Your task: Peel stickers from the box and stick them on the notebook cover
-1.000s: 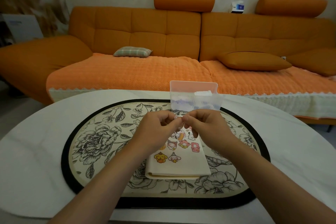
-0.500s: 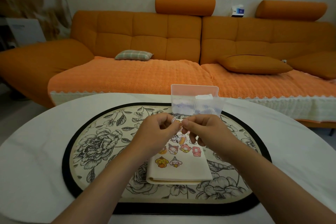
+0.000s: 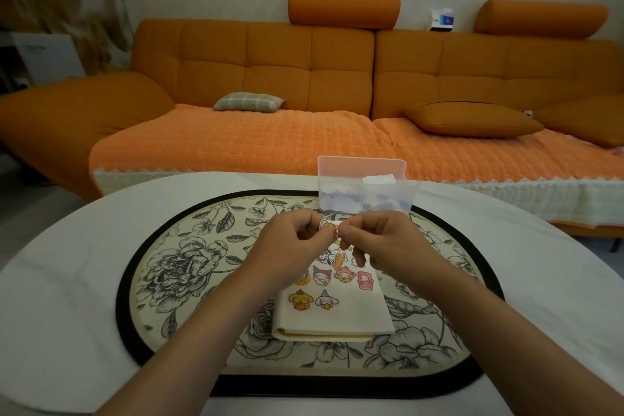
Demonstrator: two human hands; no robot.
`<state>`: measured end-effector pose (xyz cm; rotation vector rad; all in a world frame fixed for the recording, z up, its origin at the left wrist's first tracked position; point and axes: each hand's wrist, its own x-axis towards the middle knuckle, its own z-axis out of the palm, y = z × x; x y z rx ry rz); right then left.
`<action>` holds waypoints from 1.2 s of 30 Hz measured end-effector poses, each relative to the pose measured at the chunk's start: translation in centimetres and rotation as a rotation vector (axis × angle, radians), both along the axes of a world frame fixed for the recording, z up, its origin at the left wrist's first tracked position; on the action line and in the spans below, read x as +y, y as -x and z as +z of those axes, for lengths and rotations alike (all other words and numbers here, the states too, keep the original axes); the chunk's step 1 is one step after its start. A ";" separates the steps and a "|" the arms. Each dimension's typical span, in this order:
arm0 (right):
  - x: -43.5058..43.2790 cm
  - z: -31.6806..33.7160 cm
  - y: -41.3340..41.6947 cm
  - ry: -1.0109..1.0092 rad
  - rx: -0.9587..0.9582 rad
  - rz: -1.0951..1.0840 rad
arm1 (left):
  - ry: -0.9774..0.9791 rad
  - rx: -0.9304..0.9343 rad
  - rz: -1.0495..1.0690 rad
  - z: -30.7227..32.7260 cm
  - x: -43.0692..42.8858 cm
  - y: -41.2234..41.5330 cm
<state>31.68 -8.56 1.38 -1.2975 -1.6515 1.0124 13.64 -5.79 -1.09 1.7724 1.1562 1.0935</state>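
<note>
A cream notebook (image 3: 341, 314) lies on the floral mat, its cover carrying several cartoon stickers. Above its far end, my left hand (image 3: 290, 246) and my right hand (image 3: 385, 243) meet and pinch one small sticker (image 3: 328, 225) between their fingertips. Just beyond the hands stands the clear plastic sticker box (image 3: 364, 186), holding white sheets. The hands hide the top part of the notebook cover.
An oval floral placemat (image 3: 189, 267) with a black border lies on a white table (image 3: 60, 280). An orange sofa (image 3: 304, 84) with cushions fills the room behind the table.
Both hands stay together over the notebook, working the small sticker between the fingertips; the sticker now shows a little more between them. The camera tilted slightly.
</note>
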 end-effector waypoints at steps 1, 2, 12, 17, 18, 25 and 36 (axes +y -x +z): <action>0.0 0.1 0.1 0.000 -0.003 -0.002 | -0.004 0.001 0.004 0.0 0.0 0.0; 0.0 0.1 0.1 0.001 -0.001 -0.003 | -0.010 0.003 0.006 0.0 0.0 0.0; -0.1 -0.2 0.1 -0.055 -0.129 -0.034 | -0.078 0.108 0.008 0.0 -0.2 0.0; 0.1 -0.9 0.2 -0.176 -0.251 -0.050 | -0.116 0.189 0.026 -0.1 -0.4 0.0; 0.1 -1.0 0.2 -0.201 -0.285 -0.056 | -0.124 0.202 0.029 -0.1 -0.4 0.0; 0.1 -0.7 0.1 -0.154 -0.213 -0.060 | -0.100 0.183 0.032 0.0 -0.4 0.1; 0.2 -0.7 0.2 -0.111 -0.115 -0.160 | -0.309 0.248 0.217 0.0 -0.9 -0.1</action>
